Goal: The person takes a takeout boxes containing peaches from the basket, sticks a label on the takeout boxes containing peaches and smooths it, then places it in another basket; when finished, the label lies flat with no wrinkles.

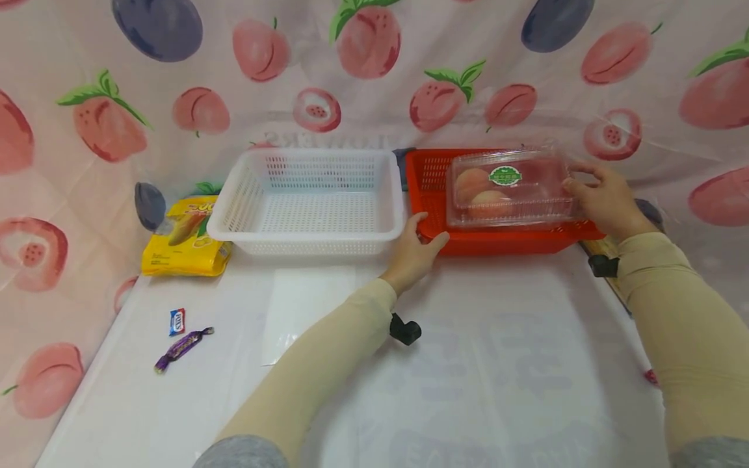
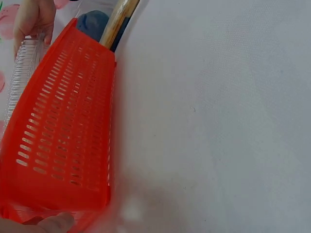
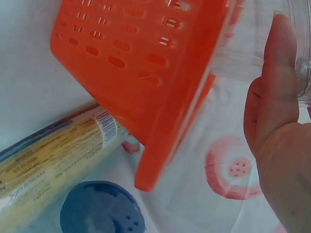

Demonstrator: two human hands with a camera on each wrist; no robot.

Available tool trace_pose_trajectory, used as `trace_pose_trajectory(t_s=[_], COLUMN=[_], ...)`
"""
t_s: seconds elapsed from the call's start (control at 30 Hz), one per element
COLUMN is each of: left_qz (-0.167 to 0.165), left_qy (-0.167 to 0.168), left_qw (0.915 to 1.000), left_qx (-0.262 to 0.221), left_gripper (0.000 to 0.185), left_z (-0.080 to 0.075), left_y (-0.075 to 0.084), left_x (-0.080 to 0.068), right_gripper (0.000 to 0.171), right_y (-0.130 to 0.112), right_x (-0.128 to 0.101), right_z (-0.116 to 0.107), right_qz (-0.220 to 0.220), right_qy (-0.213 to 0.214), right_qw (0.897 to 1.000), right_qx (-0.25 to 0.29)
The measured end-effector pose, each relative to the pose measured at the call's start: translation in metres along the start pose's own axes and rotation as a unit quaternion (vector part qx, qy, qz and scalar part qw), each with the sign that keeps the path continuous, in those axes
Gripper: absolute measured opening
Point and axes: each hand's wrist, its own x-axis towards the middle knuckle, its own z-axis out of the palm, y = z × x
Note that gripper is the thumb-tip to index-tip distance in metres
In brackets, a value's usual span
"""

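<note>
Two hands work at the red basket (image 1: 433,170), which sits on the white table (image 1: 468,364). A clear box (image 1: 510,188) with peaches inside and a green sticker on its lid rests across the top of that basket. The right hand (image 1: 605,198) grips the box's right end, fingers curled over the lid, thumb against the side. The left hand (image 1: 414,250) holds the basket's front left corner, thumb and fingers spread around the rim. Just left of the basket stands a white basket (image 1: 310,201). Farther left lie a yellow snack bag (image 1: 186,242), a small blue-wrapped candy (image 1: 177,321) and a purple-wrapped candy (image 1: 183,348). Behind the basket's right end lies a long yellow packet (image 3: 53,160).
</note>
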Motion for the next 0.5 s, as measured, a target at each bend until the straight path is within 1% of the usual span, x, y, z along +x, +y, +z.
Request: trace_pose_trajectory(t_s=[0.17,0.3,0.37,0.43,0.5], left_qz=[-0.007,-0.006,-0.007,-0.010,-0.017], left_qy=[0.017,0.023,0.022,0.019,0.015], left_qw=[0.9998,0.9996,0.9996,0.9997,0.9997], left_qx=[0.012,0.015,0.014,0.015,0.011], left_gripper=[0.063,0.061,0.060,0.060,0.060], left_z=[0.003,0.006,0.006,0.006,0.005], left_y=[0.002,0.005,0.007,0.008,0.009], left_x=[0.003,0.006,0.007,0.008,0.008], right_gripper=[0.066,0.066,0.069,0.073,0.079], right_y=[0.006,0.012,0.015,0.017,0.018], right_x=[0.007,0.014,0.016,0.017,0.018], right_z=[0.003,0.005,0.005,0.007,0.009], right_qz=[0.001,0.009,0.022,0.032,0.052], right_qy=[-0.006,-0.009,-0.019,-0.026,-0.039], right_qw=[1.000,1.000,1.000,0.999,0.998], right_qx=[-0.001,0.001,0.003,-0.007,-0.007])
